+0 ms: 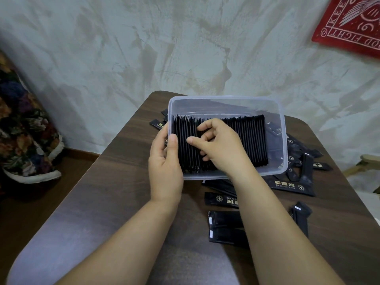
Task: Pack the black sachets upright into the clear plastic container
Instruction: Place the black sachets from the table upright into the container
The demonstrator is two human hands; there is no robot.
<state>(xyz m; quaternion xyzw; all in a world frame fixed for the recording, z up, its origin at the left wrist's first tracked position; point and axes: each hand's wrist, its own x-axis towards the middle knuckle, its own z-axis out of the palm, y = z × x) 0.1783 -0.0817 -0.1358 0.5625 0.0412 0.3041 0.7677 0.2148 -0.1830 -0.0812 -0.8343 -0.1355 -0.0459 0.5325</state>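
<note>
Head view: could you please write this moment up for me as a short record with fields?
container: clear plastic container, open, on the table
contents: packed sachets standing on edge in one row; free space along the far wall and at the right end
left hand: left hand grips the container's left end, thumb over the rim
right hand: right hand has its fingers curled into the row, gripping some sachets
unpacked: loose sachets lying flat near and right of the container
</note>
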